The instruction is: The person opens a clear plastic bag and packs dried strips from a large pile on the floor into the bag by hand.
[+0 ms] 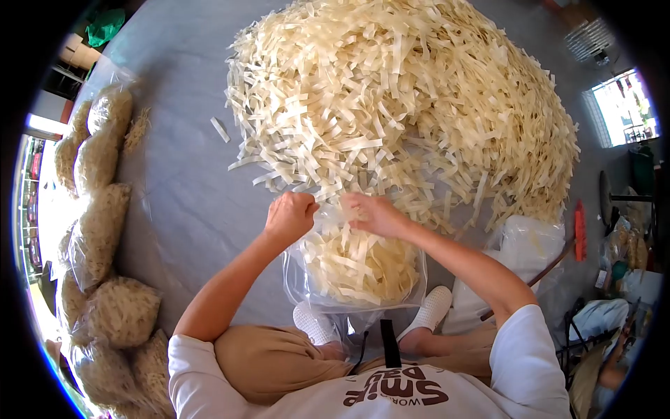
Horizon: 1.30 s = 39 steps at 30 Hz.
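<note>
A clear plastic bag (pixel 297 274) lies in front of my feet, filled with flat, pale cream strips (pixel 359 269). My left hand (pixel 290 217) is closed at the bag's upper left edge, with thin film at its fingers. Across the bag's mouth, my right hand (pixel 379 216) is slightly blurred; its thumb and fingers are curved and apart, with no strip visible in them. Just beyond both hands spreads a large heap of the same strips (pixel 391 105).
Filled clear bags (pixel 101 234) are stacked along the left. White plastic packaging (pixel 527 244) lies at right, near a stick (pixel 530 279) and a red object (pixel 579 230). A loose strip (pixel 220 130) rests on the grey floor sheet (pixel 181 140). Part of another person (pixel 614 370) shows lower right.
</note>
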{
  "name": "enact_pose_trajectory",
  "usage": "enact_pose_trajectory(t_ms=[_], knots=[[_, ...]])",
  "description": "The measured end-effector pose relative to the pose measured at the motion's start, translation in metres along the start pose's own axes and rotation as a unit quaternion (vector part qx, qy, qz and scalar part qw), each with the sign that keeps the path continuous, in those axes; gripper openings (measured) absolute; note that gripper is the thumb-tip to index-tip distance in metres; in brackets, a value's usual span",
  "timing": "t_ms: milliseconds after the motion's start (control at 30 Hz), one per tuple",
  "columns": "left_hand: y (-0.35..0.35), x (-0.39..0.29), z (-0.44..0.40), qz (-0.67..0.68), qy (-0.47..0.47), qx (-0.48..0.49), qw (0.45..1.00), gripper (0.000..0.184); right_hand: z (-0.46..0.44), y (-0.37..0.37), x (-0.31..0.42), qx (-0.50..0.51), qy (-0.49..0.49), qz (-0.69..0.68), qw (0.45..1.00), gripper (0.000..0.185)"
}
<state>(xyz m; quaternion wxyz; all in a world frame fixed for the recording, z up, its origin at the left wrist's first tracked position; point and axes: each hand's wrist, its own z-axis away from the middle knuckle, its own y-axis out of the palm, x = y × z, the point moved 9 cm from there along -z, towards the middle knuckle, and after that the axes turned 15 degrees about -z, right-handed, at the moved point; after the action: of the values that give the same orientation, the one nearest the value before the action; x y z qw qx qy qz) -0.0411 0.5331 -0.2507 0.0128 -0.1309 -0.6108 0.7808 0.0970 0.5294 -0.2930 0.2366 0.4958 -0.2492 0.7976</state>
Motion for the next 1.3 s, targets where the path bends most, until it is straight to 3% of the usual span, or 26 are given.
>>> enact_pose_trajectory(t_ms=[100, 167, 200, 267, 300, 433, 500, 633, 700, 733, 800, 833, 867, 933, 1033, 1200, 1267, 1300], knots=[[0.015, 0.035, -0.002, 0.138, -0.111, 0.012, 0.984, 0.017, 0.027, 0.043, 0.035, 0.029, -0.083, 0.121, 0.989, 0.054], [0.014, 0.035, -0.001, 0.143, -0.122, -0.002, 0.982, 0.017, 0.050, 0.055, 0.055, 0.006, -0.195, 0.191, 0.962, 0.046], [0.012, 0.037, -0.001, 0.148, -0.135, -0.015, 0.980, 0.016, 0.056, 0.055, 0.057, 0.005, -0.195, 0.194, 0.961, 0.046], [0.010, 0.042, -0.004, 0.158, -0.143, -0.018, 0.977, 0.017, 0.082, 0.076, 0.076, 0.027, -0.340, 0.354, 0.871, 0.041], [0.009, 0.045, -0.005, 0.166, -0.153, -0.019, 0.974, 0.018, 0.079, 0.083, 0.058, 0.094, -0.242, 0.293, 0.920, 0.036], [0.006, 0.038, -0.007, 0.230, -0.118, 0.000, 0.966, 0.020, 0.078, 0.090, 0.034, 0.182, -0.159, 0.235, 0.942, 0.033], [0.002, 0.035, -0.009, 0.209, -0.083, -0.003, 0.974, 0.023, 0.072, 0.061, 0.059, 0.056, -0.266, 0.217, 0.938, 0.030], [0.033, 0.075, -0.013, 0.367, -0.155, 0.056, 0.916, 0.024, 0.046, 0.004, 0.065, -0.032, -0.242, 0.131, 0.961, 0.029], [0.061, 0.120, -0.010, 0.382, -0.252, 0.024, 0.889, 0.046, 0.033, -0.042, 0.054, -0.147, -0.196, 0.095, 0.965, 0.035], [0.080, 0.138, -0.009, 0.381, -0.253, 0.020, 0.889, 0.046, 0.029, -0.054, 0.053, -0.146, -0.200, 0.096, 0.964, 0.035], [0.102, 0.182, 0.002, 0.187, -0.300, -0.001, 0.935, 0.079, 0.024, -0.096, 0.036, -0.235, -0.142, 0.052, 0.960, 0.054], [0.117, 0.193, 0.010, 0.241, -0.349, 0.084, 0.901, 0.101, 0.021, -0.107, 0.026, -0.234, -0.145, 0.052, 0.960, 0.054], [0.116, 0.199, 0.011, 0.241, -0.350, 0.080, 0.902, 0.101, 0.016, -0.120, 0.010, -0.252, -0.135, 0.076, 0.955, 0.063], [0.131, 0.213, 0.030, 0.284, -0.442, 0.138, 0.840, 0.111, 0.009, -0.138, -0.004, -0.271, -0.126, 0.100, 0.949, 0.073], [0.140, 0.230, 0.011, 0.295, -0.407, 0.085, 0.860, 0.118, -0.008, -0.154, -0.014, -0.275, -0.099, 0.141, 0.946, 0.098], [0.105, 0.221, -0.062, 0.307, -0.356, 0.008, 0.883, 0.124, -0.049, -0.183, 0.011, -0.335, -0.139, 0.204, 0.909, 0.101], [0.086, 0.212, -0.096, 0.309, -0.337, -0.012, 0.889, 0.124, -0.066, -0.205, 0.011, -0.365, -0.098, 0.136, 0.916, 0.100], [0.083, 0.203, -0.110, 0.393, -0.340, -0.011, 0.855, 0.125, -0.077, -0.208, 0.017, -0.351, -0.104, 0.139, 0.920, 0.105]])
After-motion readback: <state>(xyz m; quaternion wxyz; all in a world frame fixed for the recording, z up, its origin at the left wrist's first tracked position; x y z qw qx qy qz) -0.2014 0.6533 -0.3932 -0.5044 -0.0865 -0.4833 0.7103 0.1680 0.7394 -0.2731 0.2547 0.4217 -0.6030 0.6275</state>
